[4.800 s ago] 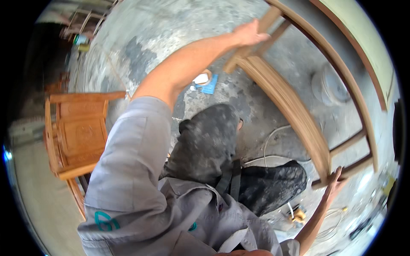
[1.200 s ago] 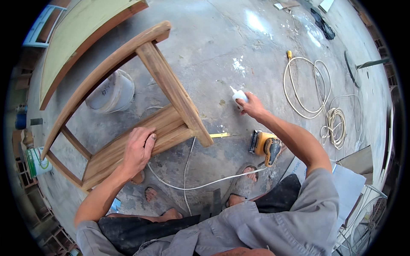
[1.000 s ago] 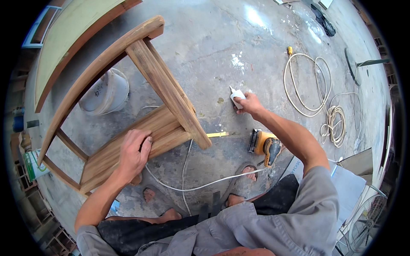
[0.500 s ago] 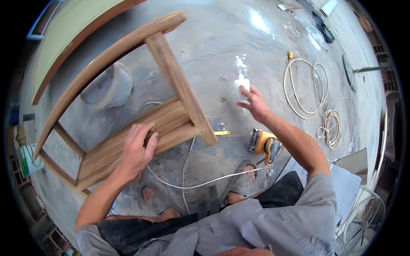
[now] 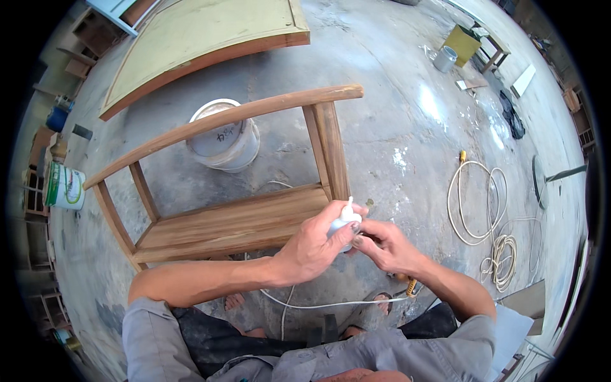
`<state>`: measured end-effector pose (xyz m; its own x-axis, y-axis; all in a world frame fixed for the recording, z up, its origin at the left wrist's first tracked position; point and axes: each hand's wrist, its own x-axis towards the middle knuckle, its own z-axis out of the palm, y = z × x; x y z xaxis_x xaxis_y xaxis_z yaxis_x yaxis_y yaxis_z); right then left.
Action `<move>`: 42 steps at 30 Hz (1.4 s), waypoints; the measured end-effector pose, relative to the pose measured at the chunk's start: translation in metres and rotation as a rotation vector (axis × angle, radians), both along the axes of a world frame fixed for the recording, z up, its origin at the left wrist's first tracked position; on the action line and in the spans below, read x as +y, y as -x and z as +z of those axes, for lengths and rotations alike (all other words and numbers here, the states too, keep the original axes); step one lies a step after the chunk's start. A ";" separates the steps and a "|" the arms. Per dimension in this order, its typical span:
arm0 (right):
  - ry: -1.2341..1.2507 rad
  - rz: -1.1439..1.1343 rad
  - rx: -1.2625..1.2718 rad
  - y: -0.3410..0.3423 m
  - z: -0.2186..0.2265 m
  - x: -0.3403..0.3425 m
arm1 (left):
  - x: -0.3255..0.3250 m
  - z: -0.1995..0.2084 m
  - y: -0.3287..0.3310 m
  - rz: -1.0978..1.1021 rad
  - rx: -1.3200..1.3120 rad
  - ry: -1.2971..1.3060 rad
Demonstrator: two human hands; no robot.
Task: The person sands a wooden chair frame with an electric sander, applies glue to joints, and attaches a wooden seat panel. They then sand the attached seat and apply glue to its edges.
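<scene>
My left hand [image 5: 310, 247] is closed around a small white squeeze bottle [image 5: 344, 224] with a thin nozzle pointing up. Close against the bottle's lower right side is my right hand [image 5: 389, 247], its fingers pinched together; whatever lies between them is hidden. Both hands are in front of the right end of a wooden furniture frame [image 5: 242, 219], which has a plank seat-like panel, upright posts and a long curved top rail [image 5: 223, 121].
Behind the frame stands a lidded white bucket [image 5: 248, 149], near a large pale-topped panel [image 5: 210, 44]. A sander [image 5: 411, 288] is partly hidden below my right hand. A white cable [image 5: 331, 306] crosses the floor by my feet; coiled cord [image 5: 503, 261] lies right.
The white bottle has come from out over the floor, in my right hand, to my left hand. My left hand has left the wooden frame, and both hands have met. The view has shifted.
</scene>
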<state>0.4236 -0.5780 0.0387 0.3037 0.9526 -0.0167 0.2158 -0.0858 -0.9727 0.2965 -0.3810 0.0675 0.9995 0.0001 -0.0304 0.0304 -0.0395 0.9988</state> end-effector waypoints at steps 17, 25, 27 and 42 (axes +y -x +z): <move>0.586 0.355 -0.906 0.010 -0.233 -0.042 | 0.074 0.056 -0.021 0.040 0.058 0.573; 0.613 -0.115 -0.645 -0.018 -0.225 -0.068 | 0.059 0.060 -0.029 0.017 0.058 0.243; 0.521 -0.419 -0.569 -0.044 -0.173 -0.055 | 0.053 0.057 -0.019 0.018 0.071 0.115; 0.121 -0.079 0.916 0.053 0.088 0.023 | 0.021 0.024 0.004 0.003 -0.038 -0.184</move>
<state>0.3707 -0.5547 0.1264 0.1870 0.9056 -0.3807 -0.6433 -0.1800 -0.7441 0.2923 -0.3604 0.0919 1.0000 0.0055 0.0081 -0.0067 -0.2218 0.9751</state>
